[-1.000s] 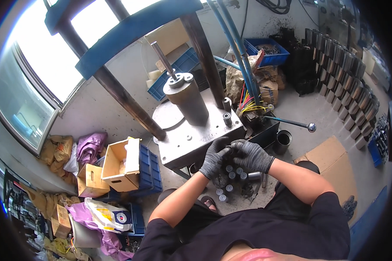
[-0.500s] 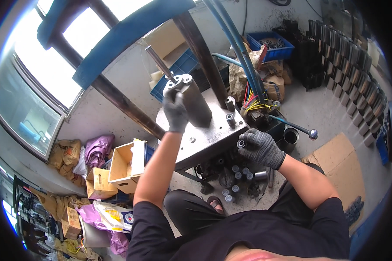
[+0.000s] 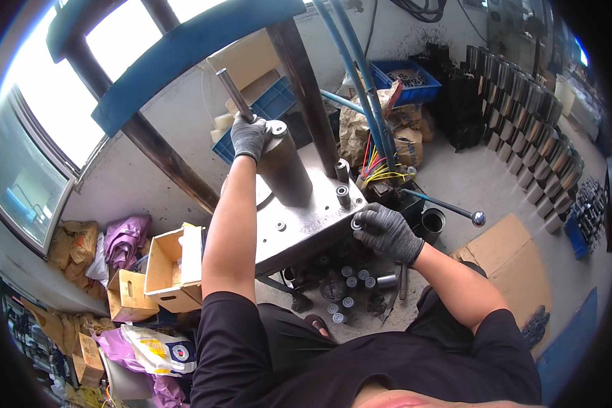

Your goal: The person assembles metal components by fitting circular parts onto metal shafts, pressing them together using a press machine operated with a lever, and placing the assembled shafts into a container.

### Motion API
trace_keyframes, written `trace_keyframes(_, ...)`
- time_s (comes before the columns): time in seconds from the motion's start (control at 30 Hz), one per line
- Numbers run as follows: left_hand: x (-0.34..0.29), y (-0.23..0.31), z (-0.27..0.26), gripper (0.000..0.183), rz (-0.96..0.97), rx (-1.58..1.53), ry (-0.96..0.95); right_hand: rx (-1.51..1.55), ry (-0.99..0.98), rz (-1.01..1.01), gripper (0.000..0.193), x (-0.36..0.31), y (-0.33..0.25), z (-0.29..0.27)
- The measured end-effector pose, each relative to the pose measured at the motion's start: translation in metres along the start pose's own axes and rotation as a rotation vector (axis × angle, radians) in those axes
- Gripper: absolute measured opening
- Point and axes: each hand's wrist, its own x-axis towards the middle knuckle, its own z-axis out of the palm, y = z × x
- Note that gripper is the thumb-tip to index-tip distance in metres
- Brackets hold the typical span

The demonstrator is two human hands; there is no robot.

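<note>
My left hand [image 3: 249, 137], in a grey knit glove, is closed around the lower end of an upright metal rod [image 3: 232, 94]. It is at the top of a thick steel cylinder [image 3: 287, 170] that stands on the metal press table [image 3: 265, 248]. A round-holed piece [image 3: 277, 128] shows on the cylinder's top beside the hand; the rod's foot is hidden by my fingers. Near the table's front right corner, my gloved right hand [image 3: 393, 234] pinches a small round metal bushing [image 3: 356, 224]. Two upright bushings [image 3: 343, 197] stand on the table nearby.
Dark posts [image 3: 309, 95] and a blue crossbeam [image 3: 197, 61] frame the table. A ball-ended lever [image 3: 478, 219] juts out at the right. Several metal cylinders [image 3: 348, 302] stand on the floor below. Wooden boxes [image 3: 173, 262] lie left; stacked steel sleeves [image 3: 523, 129] stand far right.
My left hand has moved from the cylinder's near side up to the rod and closed on it. My right hand still holds the bushing by the table corner. The view has shifted slightly.
</note>
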Motion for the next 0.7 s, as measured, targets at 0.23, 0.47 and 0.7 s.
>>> trace_keyframes(0.23,-0.013,0.015,-0.002,0.023,-0.019,0.090,0.122,0.292,0.143,0.014,0.021,0.097,0.001,0.021)
trace_keyframes(0.47,-0.025,0.029,-0.014,0.022,-0.103,0.094,0.096,0.004,0.302,-0.131,0.021,0.240,-0.001,0.059)
trace_keyframes(0.7,-0.022,0.024,-0.006,0.026,-0.082,0.063,0.087,-0.255,0.149,0.054,0.029,0.282,0.027,0.081)
